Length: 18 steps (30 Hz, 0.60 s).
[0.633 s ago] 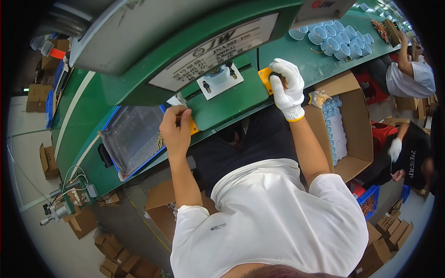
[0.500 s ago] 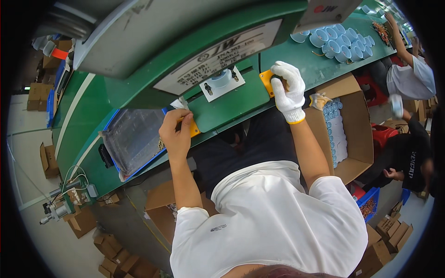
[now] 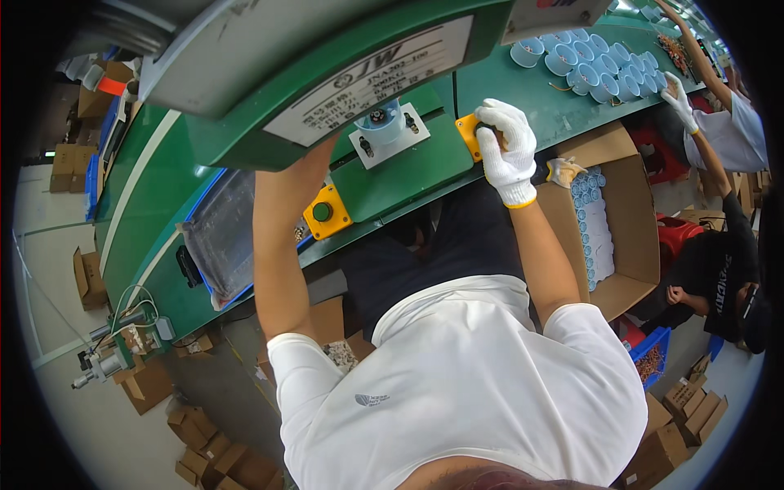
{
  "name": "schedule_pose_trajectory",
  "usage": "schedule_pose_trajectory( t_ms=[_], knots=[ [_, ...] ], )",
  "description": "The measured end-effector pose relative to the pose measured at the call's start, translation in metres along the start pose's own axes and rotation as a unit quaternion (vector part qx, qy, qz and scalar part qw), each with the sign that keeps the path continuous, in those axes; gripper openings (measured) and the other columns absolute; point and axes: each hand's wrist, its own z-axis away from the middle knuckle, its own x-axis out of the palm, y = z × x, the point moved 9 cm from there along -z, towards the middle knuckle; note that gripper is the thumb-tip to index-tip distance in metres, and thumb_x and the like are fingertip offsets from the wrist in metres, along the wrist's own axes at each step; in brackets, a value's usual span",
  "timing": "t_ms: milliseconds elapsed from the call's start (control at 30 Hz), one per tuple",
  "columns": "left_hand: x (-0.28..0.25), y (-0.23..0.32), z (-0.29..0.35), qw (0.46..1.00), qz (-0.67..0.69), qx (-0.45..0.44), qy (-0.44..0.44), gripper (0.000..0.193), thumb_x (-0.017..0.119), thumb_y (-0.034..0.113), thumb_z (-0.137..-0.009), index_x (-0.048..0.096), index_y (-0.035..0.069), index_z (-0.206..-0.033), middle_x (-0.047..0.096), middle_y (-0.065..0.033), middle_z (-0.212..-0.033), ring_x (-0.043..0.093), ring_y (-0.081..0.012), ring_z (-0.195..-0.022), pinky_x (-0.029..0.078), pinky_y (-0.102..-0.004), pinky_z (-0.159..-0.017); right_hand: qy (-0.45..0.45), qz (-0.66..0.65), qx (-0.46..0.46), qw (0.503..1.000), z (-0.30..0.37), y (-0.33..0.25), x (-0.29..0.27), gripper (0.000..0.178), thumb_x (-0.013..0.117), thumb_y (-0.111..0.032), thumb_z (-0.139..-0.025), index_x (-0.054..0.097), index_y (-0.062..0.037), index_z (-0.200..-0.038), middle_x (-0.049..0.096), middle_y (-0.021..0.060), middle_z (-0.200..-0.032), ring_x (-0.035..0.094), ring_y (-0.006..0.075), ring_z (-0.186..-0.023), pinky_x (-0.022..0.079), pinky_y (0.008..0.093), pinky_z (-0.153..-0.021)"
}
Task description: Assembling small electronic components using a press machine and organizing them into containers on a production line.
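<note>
My bare left hand (image 3: pixel 304 181) reaches up beneath the green press head (image 3: pixel 384 73), which hides its fingers and anything in them. Just below that wrist lies a yellow button box (image 3: pixel 327 211) with a green push button. On a white fixture plate (image 3: pixel 394 149) under the press stands a light blue cup (image 3: pixel 382 127), with a dark round part showing inside. To the right, my right hand (image 3: pixel 509 155) wears a white knitted glove and curls around the dark button of a second yellow button box (image 3: pixel 467 138).
Light blue cups (image 3: pixel 584 77) with wires cover the bench at far right. An open carton (image 3: pixel 625 220) of blue-rimmed parts stands right of me, a crumpled glove (image 3: pixel 563 171) on its edge. A blue-edged tray (image 3: pixel 220 237) lies left. Co-workers (image 3: pixel 727 131) sit at right.
My left hand has moved up and left, under the press head, uncovering the left button box. My right hand stays at its button. A co-worker's gloved hand has risen toward the cups.
</note>
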Motion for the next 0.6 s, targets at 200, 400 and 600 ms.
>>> schedule_pose_trajectory(
  t_ms=[200,400,600],
  knots=[
    [0.039,0.009,-0.027,0.972,-0.106,-0.152,-0.147,0.028,0.085,0.029,-0.099,0.081,0.003,-0.109,0.066,-0.0032,-0.078,0.055,-0.014,-0.07,0.045,-0.0317,-0.068,0.008,-0.003,-0.007,1.0,-0.001,0.0,-0.005,0.024,0.077,-0.009,-0.088,0.078,-0.0023,-0.112,0.078,0.0218,-0.115,0.075,0.0398,-0.11,0.059,0.047,-0.098],
    [0.042,0.007,-0.031,0.945,-0.243,-0.113,-0.19,0.03,0.083,0.033,-0.098,0.083,0.004,-0.108,0.069,-0.0064,-0.083,0.059,-0.0188,-0.073,0.049,-0.0372,-0.071,0.004,-0.017,-0.017,1.0,-0.005,-0.005,-0.002,0.024,0.077,-0.008,-0.085,0.078,-0.0025,-0.109,0.078,0.0201,-0.111,0.075,0.0404,-0.107,0.06,0.0473,-0.096],
    [0.051,0.007,-0.034,0.937,-0.257,-0.105,-0.213,0.032,0.085,0.033,-0.095,0.085,0.005,-0.111,0.074,-0.0081,-0.087,0.067,-0.0209,-0.079,0.054,-0.0352,-0.079,0.011,-0.014,-0.003,1.0,-0.002,-0.002,-0.008,0.023,0.077,-0.009,-0.086,0.078,-0.0039,-0.108,0.077,0.0194,-0.11,0.074,0.0389,-0.107,0.06,0.0456,-0.096]
  ],
)
